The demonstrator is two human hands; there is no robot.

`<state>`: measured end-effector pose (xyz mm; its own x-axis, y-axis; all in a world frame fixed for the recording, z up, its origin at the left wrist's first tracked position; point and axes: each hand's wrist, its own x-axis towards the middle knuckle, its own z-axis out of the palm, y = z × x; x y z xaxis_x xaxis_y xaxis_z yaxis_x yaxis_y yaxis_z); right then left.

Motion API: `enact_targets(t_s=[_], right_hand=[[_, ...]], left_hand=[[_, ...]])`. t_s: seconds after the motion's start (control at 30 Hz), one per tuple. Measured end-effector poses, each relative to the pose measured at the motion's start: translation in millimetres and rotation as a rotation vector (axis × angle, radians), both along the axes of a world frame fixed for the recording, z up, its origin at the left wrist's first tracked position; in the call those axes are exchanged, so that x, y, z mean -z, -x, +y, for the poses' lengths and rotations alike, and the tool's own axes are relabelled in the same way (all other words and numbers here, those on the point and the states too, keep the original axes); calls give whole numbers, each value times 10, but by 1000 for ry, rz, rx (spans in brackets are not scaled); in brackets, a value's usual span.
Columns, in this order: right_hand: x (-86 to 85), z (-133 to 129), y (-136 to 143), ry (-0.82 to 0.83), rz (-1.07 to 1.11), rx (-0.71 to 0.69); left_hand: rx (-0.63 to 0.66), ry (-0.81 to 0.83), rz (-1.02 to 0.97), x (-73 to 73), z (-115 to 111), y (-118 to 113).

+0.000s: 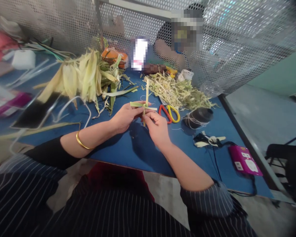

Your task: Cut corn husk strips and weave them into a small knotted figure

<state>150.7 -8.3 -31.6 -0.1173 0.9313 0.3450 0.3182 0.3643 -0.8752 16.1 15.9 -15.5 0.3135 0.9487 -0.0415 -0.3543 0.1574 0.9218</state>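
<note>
Above a blue table (128,148), the left hand (124,117) and right hand (158,126) pinch crossed corn-husk strips (145,104) – fingers closed on them – with husk piles (86,75) behind and scissors (169,113) just beside.

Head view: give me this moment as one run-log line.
left hand: pinching crossed leaf strips | right hand: pinching same strips | scissors: on table, right of hands | husk pile: behind

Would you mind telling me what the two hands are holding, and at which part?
Both hold crossed leaf strips. The left hand pinches them at the crossing, from the left; the right hand grips the upright strip's lower end.
</note>
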Motion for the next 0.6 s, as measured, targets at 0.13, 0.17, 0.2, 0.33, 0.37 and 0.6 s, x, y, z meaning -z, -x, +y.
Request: enact_targets(t_s=[0.13,0.17,0.2,0.33,0.37,0.6], right_hand=[[-43,-17,-6,12,-15,-37],[-47,-17,-4,17,-26,-44],[-46,-15,-2,19,-38,-48],[-14,-2,17,-11,-68,-57],[-11,-4,19,-23,-76,-58],[-117,-18,-106,-144,-230,263]], left_hand=[[-32,18,4,-8,-14,17],[-36,23,5,-6,-19,18],[-40,30,4,-4,-22,16],[-62,60,5,9,-7,6],[-69,70,5,13,5,10],[0,114,-8,-12,82,130]])
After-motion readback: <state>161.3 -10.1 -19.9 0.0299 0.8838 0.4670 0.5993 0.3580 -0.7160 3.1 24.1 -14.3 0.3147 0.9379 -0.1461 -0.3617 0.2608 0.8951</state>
